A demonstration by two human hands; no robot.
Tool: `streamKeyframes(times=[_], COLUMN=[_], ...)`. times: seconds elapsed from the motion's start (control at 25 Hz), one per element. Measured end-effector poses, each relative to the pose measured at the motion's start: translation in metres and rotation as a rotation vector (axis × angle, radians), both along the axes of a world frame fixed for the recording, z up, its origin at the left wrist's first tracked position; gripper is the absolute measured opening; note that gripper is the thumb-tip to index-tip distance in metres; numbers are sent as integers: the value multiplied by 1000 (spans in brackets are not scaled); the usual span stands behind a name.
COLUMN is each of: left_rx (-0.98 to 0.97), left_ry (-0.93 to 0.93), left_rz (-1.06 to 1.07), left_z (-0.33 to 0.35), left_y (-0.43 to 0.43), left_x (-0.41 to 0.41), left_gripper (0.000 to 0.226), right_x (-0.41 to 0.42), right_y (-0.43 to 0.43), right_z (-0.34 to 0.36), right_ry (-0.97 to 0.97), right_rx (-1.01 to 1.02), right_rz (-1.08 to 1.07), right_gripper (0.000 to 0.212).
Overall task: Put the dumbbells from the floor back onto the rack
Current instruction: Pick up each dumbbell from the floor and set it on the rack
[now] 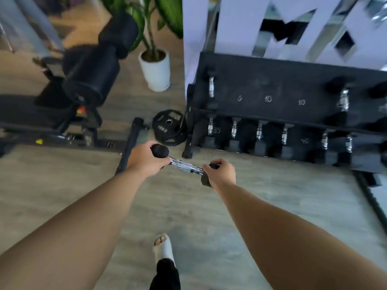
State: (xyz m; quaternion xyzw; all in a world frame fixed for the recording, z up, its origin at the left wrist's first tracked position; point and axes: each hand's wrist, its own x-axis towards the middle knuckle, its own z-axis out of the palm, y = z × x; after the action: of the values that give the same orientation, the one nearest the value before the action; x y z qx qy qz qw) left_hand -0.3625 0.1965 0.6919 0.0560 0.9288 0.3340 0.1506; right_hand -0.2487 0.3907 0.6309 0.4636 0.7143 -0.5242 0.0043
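I carry one dumbbell (186, 165) with black hex heads and a chrome knurled handle, held level above the floor. My left hand (144, 160) grips its left head. My right hand (222, 172) grips its right head. The black dumbbell rack (272, 93) stands ahead and to the right. Its top shelf bears the numbers 5, 10, 10 and has open slots, with one dumbbell at its left end and others at its right. The lower shelf (272, 141) holds several heavier dumbbells in a row.
A black 10 kg weight plate (169, 127) lies on the floor by the rack's left foot. A weight bench (90, 76) stands at the left, with a white potted plant (156, 68) behind. My foot in a pale sandal (163, 248) is on the wooden floor.
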Motion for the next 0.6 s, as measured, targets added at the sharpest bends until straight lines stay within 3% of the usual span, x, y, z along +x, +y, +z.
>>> streamKeyframes(times=[0.12, 0.28, 0.6], left_rx=[-2, 8, -57], left_ry=[95, 146, 137], left_rz=[-137, -299, -534], left_z=[49, 78, 91], left_y=[45, 110, 235], left_x=[-60, -136, -223], left_gripper=[69, 60, 71], right_x=[-35, -84, -139], right_y=[31, 69, 142], right_z=[45, 78, 72], right_ry=[62, 126, 179], right_rx=[12, 47, -37], right_rz=[-126, -318, -551], right_gripper=[25, 25, 33])
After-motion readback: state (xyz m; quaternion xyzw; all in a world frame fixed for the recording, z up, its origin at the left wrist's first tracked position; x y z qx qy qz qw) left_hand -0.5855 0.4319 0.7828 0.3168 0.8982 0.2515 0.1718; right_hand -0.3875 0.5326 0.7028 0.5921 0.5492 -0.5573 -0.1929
